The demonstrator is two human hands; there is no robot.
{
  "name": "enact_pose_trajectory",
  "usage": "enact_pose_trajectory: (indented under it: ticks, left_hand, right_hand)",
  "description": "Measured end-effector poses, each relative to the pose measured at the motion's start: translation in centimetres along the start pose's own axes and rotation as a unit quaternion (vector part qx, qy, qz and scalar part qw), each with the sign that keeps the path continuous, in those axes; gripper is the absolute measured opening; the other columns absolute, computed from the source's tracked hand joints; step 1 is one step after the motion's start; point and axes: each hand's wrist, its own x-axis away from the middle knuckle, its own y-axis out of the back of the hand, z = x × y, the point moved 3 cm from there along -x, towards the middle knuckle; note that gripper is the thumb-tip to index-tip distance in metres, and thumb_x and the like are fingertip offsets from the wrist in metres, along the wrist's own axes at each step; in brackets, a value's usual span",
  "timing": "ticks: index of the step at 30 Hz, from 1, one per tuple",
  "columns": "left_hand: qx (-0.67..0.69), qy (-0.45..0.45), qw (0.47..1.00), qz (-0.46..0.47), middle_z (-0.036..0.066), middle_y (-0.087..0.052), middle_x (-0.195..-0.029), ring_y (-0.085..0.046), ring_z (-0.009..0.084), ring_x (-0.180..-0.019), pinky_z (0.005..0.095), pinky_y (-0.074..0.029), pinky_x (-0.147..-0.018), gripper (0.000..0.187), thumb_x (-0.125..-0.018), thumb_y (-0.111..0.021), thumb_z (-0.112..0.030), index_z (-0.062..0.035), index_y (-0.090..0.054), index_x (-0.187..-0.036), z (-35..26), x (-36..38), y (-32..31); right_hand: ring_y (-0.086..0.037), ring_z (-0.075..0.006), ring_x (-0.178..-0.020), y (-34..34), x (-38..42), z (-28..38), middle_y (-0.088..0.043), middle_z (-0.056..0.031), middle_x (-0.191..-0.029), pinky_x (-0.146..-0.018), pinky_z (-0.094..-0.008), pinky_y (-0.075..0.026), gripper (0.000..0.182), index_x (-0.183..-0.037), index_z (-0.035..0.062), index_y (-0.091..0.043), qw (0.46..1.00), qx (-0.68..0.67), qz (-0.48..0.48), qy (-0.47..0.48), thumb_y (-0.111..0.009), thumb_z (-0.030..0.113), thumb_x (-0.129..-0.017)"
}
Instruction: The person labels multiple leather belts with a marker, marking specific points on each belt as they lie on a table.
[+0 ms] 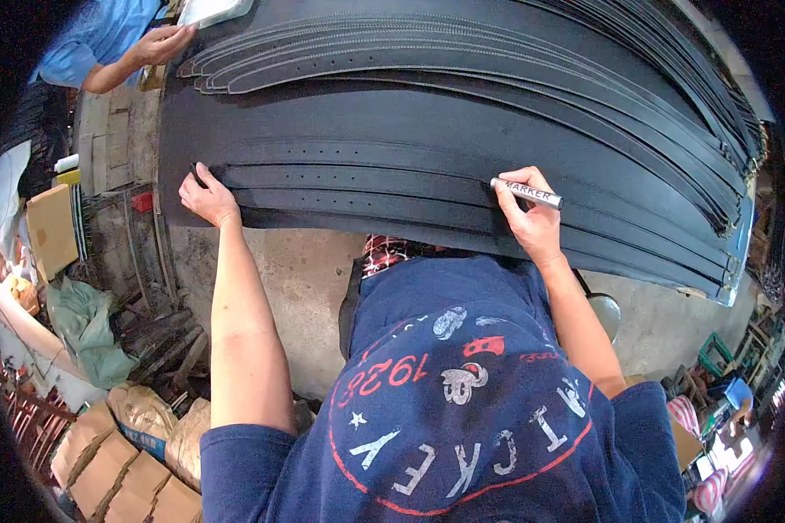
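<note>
A silver marker [541,197] is gripped in my right hand [532,228], its light-coloured end at the edge of a black belt strap [410,183]. My left hand [211,199] is closed on the left end of the straps, with thumb and fingers pinched at a tip. Several of these long black straps lie side by side along the near edge of the table, some with rows of small punched holes near the left. Their right ends run to the table's far right corner.
A black-covered table [462,122] carries a fan of stitched belts [340,65] and another bundle of straps [663,61] at the back right. Across the table, another person's hand [161,45] touches a pale tray-like object [214,10]. Cardboard boxes [118,475] stand lower left.
</note>
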Motion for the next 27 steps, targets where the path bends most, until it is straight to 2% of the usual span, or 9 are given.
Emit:
enact_pose_trajectory:
  ticks: [12,15,18,21,22,25,27]
  left_hand:
    - [0.006,-0.007,1.0,-0.009,0.022,-0.061,-0.108,-0.054,0.0383,-0.103,0.0473,-0.042,-0.09,0.046,-0.095,-0.056,-0.039,0.0057,-0.064,-0.104,-0.1,0.0,0.2]
    - [0.004,-0.004,1.0,-0.006,0.022,-0.061,-0.109,-0.053,0.0384,-0.103,0.0472,-0.042,-0.09,0.047,-0.095,-0.056,-0.039,0.0058,-0.064,-0.105,0.1,0.0,0.0]
    - [0.003,0.003,1.0,0.001,0.022,-0.06,-0.11,-0.053,0.0386,-0.104,0.0473,-0.042,-0.091,0.048,-0.095,-0.055,-0.04,0.0059,-0.064,-0.106,0.0,0.0,0.1]
    - [-0.002,0.005,1.0,0.005,0.023,-0.06,-0.111,-0.053,0.0387,-0.105,0.0475,-0.042,-0.091,0.05,-0.095,-0.054,-0.042,0.006,-0.064,-0.107,0.1,-0.1,0.0]
    - [-0.003,0.006,1.0,0.006,0.023,-0.06,-0.112,-0.053,0.0387,-0.105,0.0476,-0.042,-0.091,0.05,-0.095,-0.054,-0.042,0.006,-0.064,-0.107,0.2,-0.1,0.0]
    - [0.004,0.005,1.0,0.004,0.023,-0.06,-0.112,-0.053,0.039,-0.105,0.0479,-0.042,-0.091,0.051,-0.096,-0.053,-0.042,0.0061,-0.064,-0.107,0.1,0.0,0.0]
    - [0.004,0.005,1.0,0.006,0.023,-0.06,-0.111,-0.053,0.0392,-0.105,0.0479,-0.042,-0.091,0.051,-0.096,-0.053,-0.042,0.0062,-0.064,-0.107,0.1,-0.1,0.0]
  right_hand:
    - [-0.054,-0.0082,-0.06,-0.2,-0.3,0.9,-0.06,-0.0032,-0.074,-0.057,-0.0227,-0.044,0.008,-0.085,0.0019,-0.064,0.995,0.09,0.017,0.038,-0.071,0.004,-0.082]
    - [-0.055,-0.0095,-0.061,-0.3,-0.3,1.3,-0.06,-0.0043,-0.075,-0.058,-0.0237,-0.045,0.009,-0.086,0.0019,-0.064,0.991,0.11,0.04,0.066,-0.071,0.004,-0.082]
    - [-0.056,-0.0087,-0.064,0.5,-0.7,0.7,-0.061,-0.003,-0.079,-0.061,-0.0246,-0.046,0.009,-0.088,0.0019,-0.064,0.989,0.134,0.042,0.049,-0.071,0.005,-0.083]
    - [-0.056,-0.0074,-0.068,1.0,0.2,-0.4,-0.062,-0.0014,-0.079,-0.063,-0.024,-0.046,0.009,-0.088,0.0016,-0.064,0.998,-0.04,0.007,-0.046,-0.071,0.006,-0.084]
    - [-0.056,-0.0068,-0.07,1.2,0.5,-0.1,-0.062,-0.0002,-0.077,-0.064,-0.0226,-0.045,0.009,-0.086,0.0014,-0.064,0.998,-0.041,0.022,-0.048,-0.071,0.006,-0.085]
    - [-0.057,-0.0085,-0.067,1.4,1.3,-0.1,-0.062,-0.003,-0.074,-0.062,-0.0236,-0.045,0.009,-0.083,0.0014,-0.064,0.997,0.04,0.064,-0.029,-0.072,0.005,-0.082]
    - [-0.057,-0.0095,-0.065,1.3,1.3,0.2,-0.062,-0.0043,-0.074,-0.06,-0.0241,-0.046,0.01,-0.082,0.0013,-0.064,0.996,0.075,0.055,0.006,-0.073,0.006,-0.08]
